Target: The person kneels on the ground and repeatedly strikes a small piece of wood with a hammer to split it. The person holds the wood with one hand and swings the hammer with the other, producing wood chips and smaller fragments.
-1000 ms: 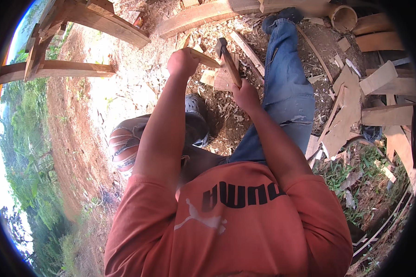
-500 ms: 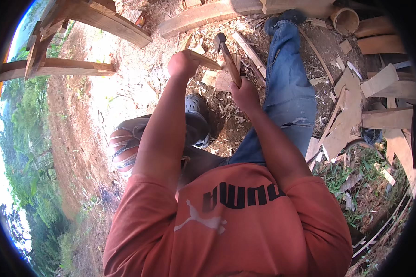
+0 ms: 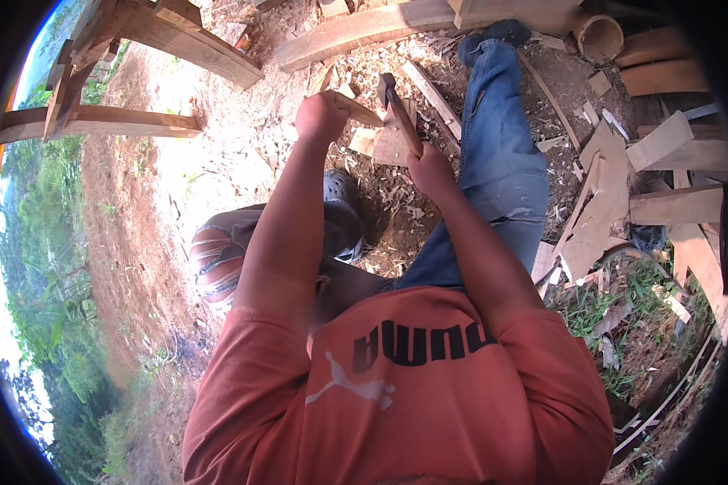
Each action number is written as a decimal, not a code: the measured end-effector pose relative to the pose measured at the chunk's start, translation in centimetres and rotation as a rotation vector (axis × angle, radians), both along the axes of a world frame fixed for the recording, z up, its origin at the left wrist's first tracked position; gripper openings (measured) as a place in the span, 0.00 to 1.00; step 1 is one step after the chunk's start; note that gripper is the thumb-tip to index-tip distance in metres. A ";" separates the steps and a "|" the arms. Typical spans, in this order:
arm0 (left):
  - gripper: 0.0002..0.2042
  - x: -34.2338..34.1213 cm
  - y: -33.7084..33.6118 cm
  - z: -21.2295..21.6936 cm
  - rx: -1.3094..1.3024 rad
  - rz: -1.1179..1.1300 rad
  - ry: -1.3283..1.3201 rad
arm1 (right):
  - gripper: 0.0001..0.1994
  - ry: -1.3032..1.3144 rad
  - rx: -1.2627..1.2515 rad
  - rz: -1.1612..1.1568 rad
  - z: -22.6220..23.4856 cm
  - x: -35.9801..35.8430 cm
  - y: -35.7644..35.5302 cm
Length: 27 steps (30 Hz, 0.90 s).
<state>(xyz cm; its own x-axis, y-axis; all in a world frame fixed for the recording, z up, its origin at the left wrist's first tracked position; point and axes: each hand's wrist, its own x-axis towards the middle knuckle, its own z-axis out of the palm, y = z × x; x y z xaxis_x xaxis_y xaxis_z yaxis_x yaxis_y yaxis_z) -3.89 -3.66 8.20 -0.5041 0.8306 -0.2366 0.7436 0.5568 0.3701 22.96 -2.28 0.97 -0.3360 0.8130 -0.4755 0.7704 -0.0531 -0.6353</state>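
Observation:
My left hand [image 3: 321, 119] is closed around one end of a narrow piece of wood [image 3: 359, 110], which points to the right and slightly toward me. My right hand [image 3: 432, 171] grips the wooden handle of a hatchet [image 3: 404, 128]. Its dark metal head is at the far end, close beside the free end of the wood piece; whether they touch I cannot tell. Below both lies a wooden block [image 3: 391, 147] on the ground, partly covered by the hatchet and the wood piece.
Wood chips surround the block. A long curved beam [image 3: 364, 28] lies beyond my hands, and a thin wooden strip [image 3: 433, 97] rests near my outstretched right leg [image 3: 505, 153]. Scrap boards [image 3: 594, 202] pile up at right. A timber frame [image 3: 190, 48] stands at far left.
The hatchet's head has dropped slightly toward me, nearer the end of the wood piece. My right hand has lowered a little; my left keeps its hold almost in place.

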 end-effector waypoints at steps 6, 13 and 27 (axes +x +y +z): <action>0.18 1.5 1.5 1.6 -0.023 -0.033 -0.001 | 0.22 0.197 0.156 -0.125 6.5 0.1 1.7; 0.19 2.7 1.9 0.8 -0.028 -0.070 0.050 | 0.22 0.026 -0.003 -0.062 -0.2 1.9 0.6; 0.15 3.2 2.2 0.7 -0.018 -0.086 0.038 | 0.23 -0.161 0.039 0.066 -2.5 2.4 -0.9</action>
